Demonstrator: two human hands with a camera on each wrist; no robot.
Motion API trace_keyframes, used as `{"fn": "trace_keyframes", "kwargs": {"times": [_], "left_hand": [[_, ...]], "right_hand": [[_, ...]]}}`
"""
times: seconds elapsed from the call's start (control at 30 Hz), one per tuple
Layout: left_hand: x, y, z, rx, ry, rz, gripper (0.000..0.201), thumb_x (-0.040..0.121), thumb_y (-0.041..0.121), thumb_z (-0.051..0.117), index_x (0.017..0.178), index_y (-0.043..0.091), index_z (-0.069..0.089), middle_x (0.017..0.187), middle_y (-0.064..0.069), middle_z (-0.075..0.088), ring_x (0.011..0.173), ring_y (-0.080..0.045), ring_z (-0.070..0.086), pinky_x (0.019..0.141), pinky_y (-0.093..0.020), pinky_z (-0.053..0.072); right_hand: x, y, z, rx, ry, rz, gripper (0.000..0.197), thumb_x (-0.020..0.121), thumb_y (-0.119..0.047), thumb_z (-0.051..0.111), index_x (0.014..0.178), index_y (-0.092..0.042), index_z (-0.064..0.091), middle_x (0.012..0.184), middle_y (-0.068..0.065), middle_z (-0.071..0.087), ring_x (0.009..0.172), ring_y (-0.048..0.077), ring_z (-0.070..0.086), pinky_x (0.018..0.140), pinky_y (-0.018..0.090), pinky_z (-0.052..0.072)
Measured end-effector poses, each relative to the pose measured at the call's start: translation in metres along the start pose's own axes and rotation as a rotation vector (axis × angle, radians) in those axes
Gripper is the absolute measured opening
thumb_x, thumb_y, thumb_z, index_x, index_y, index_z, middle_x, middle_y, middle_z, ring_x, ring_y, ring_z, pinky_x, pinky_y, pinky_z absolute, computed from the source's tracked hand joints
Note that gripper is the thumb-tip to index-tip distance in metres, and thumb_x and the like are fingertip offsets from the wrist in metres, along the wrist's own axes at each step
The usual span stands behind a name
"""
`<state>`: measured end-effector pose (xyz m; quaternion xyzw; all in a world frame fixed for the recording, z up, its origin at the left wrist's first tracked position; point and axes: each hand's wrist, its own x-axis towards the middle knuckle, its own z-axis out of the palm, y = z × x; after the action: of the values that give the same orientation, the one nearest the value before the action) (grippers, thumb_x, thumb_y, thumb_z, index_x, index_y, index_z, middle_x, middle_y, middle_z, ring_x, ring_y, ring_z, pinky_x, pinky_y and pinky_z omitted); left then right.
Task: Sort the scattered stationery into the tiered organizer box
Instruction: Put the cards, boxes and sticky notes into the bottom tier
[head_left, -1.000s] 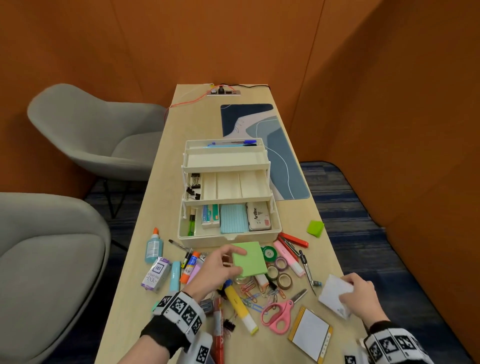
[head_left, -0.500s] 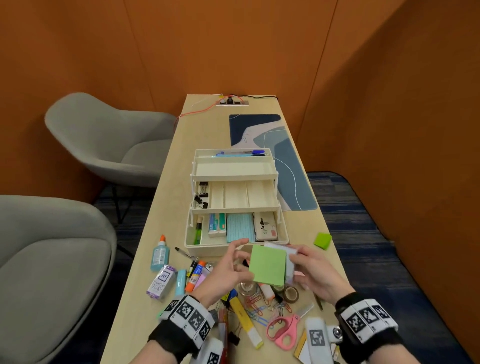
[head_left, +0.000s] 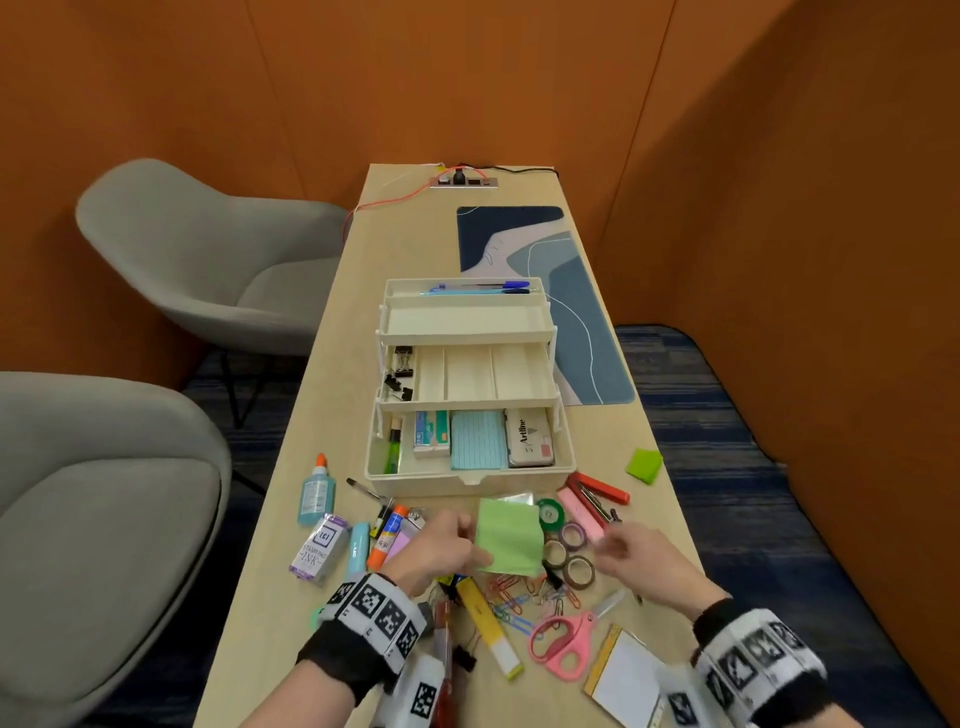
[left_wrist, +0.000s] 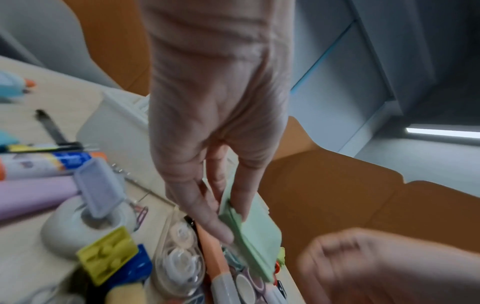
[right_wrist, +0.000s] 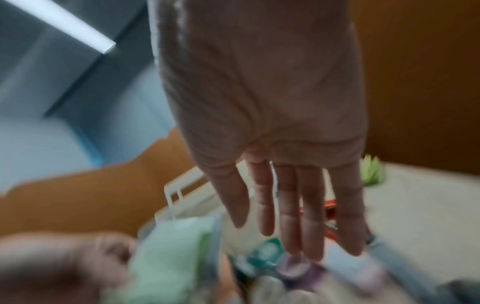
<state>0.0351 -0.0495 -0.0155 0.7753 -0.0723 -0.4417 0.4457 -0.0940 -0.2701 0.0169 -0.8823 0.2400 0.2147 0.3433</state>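
With the left hand (head_left: 441, 545) pinching a green sticky-note pad (head_left: 509, 538) and the right hand (head_left: 639, 558) beside it loose and empty, the tiered organizer box (head_left: 467, 475) just beyond them holds few items, while most stationery lies scattered around both hands.

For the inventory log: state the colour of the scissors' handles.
Pink. The scissors lie on the table near the right hand, clearest in the head view.
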Motion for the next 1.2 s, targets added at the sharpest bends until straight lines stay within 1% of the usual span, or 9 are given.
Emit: {"fn": "trace_keyframes", "kwargs": {"times": [0.07, 0.2, 0.4, 0.63, 0.87, 0.93, 1.03, 1.1, 1.2], "left_hand": [[0.003, -0.004, 0.001, -0.069, -0.006, -0.007, 0.030, 0.078, -0.001, 0.068, 0.107, 0.005, 0.065, 0.105, -0.013, 0.070, 0.099, -0.024, 0.067, 0.089, -0.040, 0.055], [0.004, 0.002, 0.008, -0.253, -0.056, -0.027, 0.032, 0.085, -0.007, 0.060, 0.117, -0.001, 0.057, 0.113, -0.014, 0.066, 0.101, -0.025, 0.066, 0.085, -0.035, 0.057], [-0.004, 0.018, 0.010, -0.541, -0.179, -0.064, 0.027, 0.097, -0.001, 0.043, 0.122, 0.000, 0.053, 0.125, -0.019, 0.060, 0.104, -0.026, 0.058, 0.084, -0.035, 0.054], [-0.016, 0.021, 0.003, -0.793, -0.208, -0.087, 0.026, 0.097, -0.002, 0.031, 0.120, 0.000, 0.041, 0.109, -0.030, 0.062, 0.086, -0.036, 0.069, 0.066, -0.034, 0.060], [-0.020, 0.012, -0.007, -0.755, -0.121, -0.077, 0.028, 0.096, 0.003, 0.031, 0.120, -0.003, 0.045, 0.092, -0.022, 0.062, 0.065, -0.022, 0.061, 0.048, -0.025, 0.053], [-0.021, 0.015, -0.008, -0.768, -0.117, -0.053, 0.031, 0.096, 0.004, 0.030, 0.122, -0.003, 0.045, 0.089, -0.020, 0.060, 0.065, -0.021, 0.058, 0.050, -0.027, 0.053], [-0.021, 0.022, -0.005, -0.773, -0.130, -0.017, 0.032, 0.097, 0.005, 0.030, 0.124, -0.001, 0.045, 0.100, -0.021, 0.059, 0.077, -0.024, 0.059, 0.061, -0.031, 0.057], [-0.023, 0.030, 0.000, -0.780, -0.137, 0.007, 0.031, 0.096, 0.005, 0.031, 0.123, 0.002, 0.046, 0.112, -0.021, 0.058, 0.089, -0.027, 0.062, 0.069, -0.035, 0.058], [-0.019, 0.038, 0.007, -0.740, -0.061, 0.026, 0.032, 0.096, 0.005, 0.029, 0.124, 0.003, 0.044, 0.121, -0.023, 0.057, 0.102, -0.033, 0.062, 0.075, -0.036, 0.059]], "right_hand": [[-0.019, 0.022, 0.006, -0.259, -0.079, 0.124, 0.034, 0.076, -0.039, 0.070, 0.097, -0.024, 0.048, 0.105, -0.004, 0.053, 0.093, 0.013, 0.055, 0.069, 0.022, 0.043], [-0.038, 0.054, 0.045, -0.313, -0.129, 0.243, 0.078, 0.058, -0.051, 0.080, 0.117, -0.027, 0.035, 0.118, -0.001, 0.041, 0.104, 0.016, 0.044, 0.088, 0.032, 0.046], [-0.039, 0.057, 0.055, -0.240, -0.041, 0.283, 0.065, 0.059, -0.045, 0.081, 0.105, -0.027, 0.039, 0.111, -0.002, 0.043, 0.102, 0.015, 0.040, 0.088, 0.030, 0.045], [-0.030, 0.061, 0.050, -0.076, -0.121, 0.359, 0.064, 0.062, -0.032, 0.084, 0.105, -0.023, 0.038, 0.105, -0.004, 0.050, 0.101, 0.014, 0.051, 0.083, 0.027, 0.045], [-0.036, 0.036, 0.008, -0.038, -0.395, 0.206, 0.041, 0.087, -0.021, 0.053, 0.124, -0.031, 0.038, 0.117, -0.005, 0.054, 0.098, 0.008, 0.058, 0.075, 0.020, 0.050], [-0.039, 0.018, -0.013, 0.071, -0.384, 0.149, 0.036, 0.091, -0.018, 0.048, 0.125, -0.029, 0.042, 0.115, -0.002, 0.057, 0.088, 0.010, 0.061, 0.061, 0.020, 0.052], [-0.033, -0.012, -0.027, 0.434, -0.088, 0.000, 0.028, 0.091, -0.009, 0.054, 0.116, -0.020, 0.049, 0.105, 0.009, 0.066, 0.076, 0.026, 0.067, 0.052, 0.025, 0.052], [-0.019, -0.036, -0.021, 0.684, 0.052, -0.039, 0.026, 0.091, -0.004, 0.054, 0.116, -0.012, 0.050, 0.110, 0.013, 0.065, 0.079, 0.029, 0.070, 0.054, 0.030, 0.057], [0.007, -0.070, 0.002, 0.918, 0.036, -0.021, 0.029, 0.097, -0.004, 0.041, 0.123, -0.012, 0.050, 0.118, 0.013, 0.062, 0.094, 0.029, 0.068, 0.064, 0.035, 0.059]]}}
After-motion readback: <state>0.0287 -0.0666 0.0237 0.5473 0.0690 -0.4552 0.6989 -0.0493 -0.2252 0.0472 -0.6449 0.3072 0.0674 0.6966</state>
